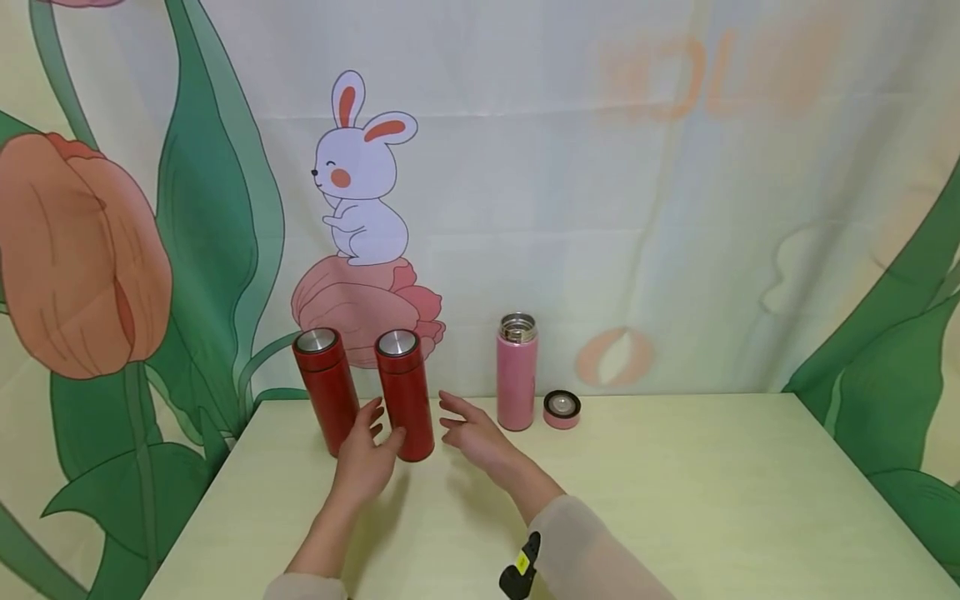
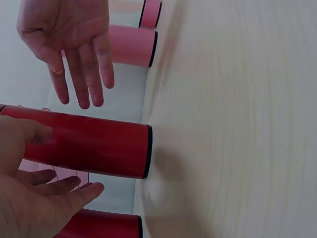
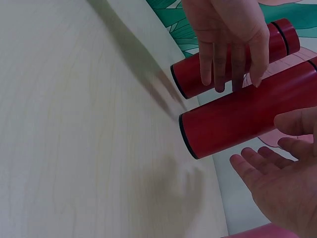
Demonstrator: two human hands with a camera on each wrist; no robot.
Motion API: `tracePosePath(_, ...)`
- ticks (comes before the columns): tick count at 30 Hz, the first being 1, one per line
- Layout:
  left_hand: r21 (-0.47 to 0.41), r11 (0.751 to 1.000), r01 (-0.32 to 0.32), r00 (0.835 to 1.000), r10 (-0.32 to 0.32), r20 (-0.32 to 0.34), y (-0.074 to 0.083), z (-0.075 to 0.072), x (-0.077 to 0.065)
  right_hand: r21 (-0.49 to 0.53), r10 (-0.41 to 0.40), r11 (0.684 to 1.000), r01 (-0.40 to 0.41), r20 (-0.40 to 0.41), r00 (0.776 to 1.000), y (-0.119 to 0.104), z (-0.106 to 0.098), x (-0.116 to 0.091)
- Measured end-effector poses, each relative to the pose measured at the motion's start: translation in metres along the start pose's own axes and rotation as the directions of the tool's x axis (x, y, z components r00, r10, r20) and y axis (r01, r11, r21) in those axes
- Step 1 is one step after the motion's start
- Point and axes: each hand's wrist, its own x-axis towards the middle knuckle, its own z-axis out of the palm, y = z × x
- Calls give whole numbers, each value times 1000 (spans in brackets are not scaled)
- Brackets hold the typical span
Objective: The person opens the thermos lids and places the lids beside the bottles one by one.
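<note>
Two red thermos flasks with silver-topped lids stand upright at the left of the table: the left red flask (image 1: pixel 328 400) and the right red flask (image 1: pixel 407 392). My left hand (image 1: pixel 366 460) reaches in at the right flask's left side, fingers loosely spread in the gap between the flasks and thumb in front; whether it touches is unclear. On the other side of that flask, my right hand (image 1: pixel 480 439) is apart from it, palm facing it and fingers extended, also seen in the right wrist view. The pink thermos flask (image 1: pixel 516 383) stands uncapped behind the right hand.
A pink lid (image 1: pixel 562 412) lies upside down just right of the pink flask. The pale wood table (image 1: pixel 675 492) meets a printed curtain (image 1: pixel 525 208) right behind the flasks. A black and yellow device (image 1: pixel 521 567) is worn at the right sleeve.
</note>
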Motion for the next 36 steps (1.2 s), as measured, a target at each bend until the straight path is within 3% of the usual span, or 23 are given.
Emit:
tracePosePath(9,69,997,-31,1000,31,4,-3,7,12,-44,32,999,-31,22,999,2,3,9)
tracePosePath(17,81,996,-27,999,30,-34,-2,13,20,-19,42,999,-41,65,997,4,7,11)
tracePosePath(36,55,998,-9,997,13,-78,5,14,15,-37,31,999,-29,53,998,-2,9,7)
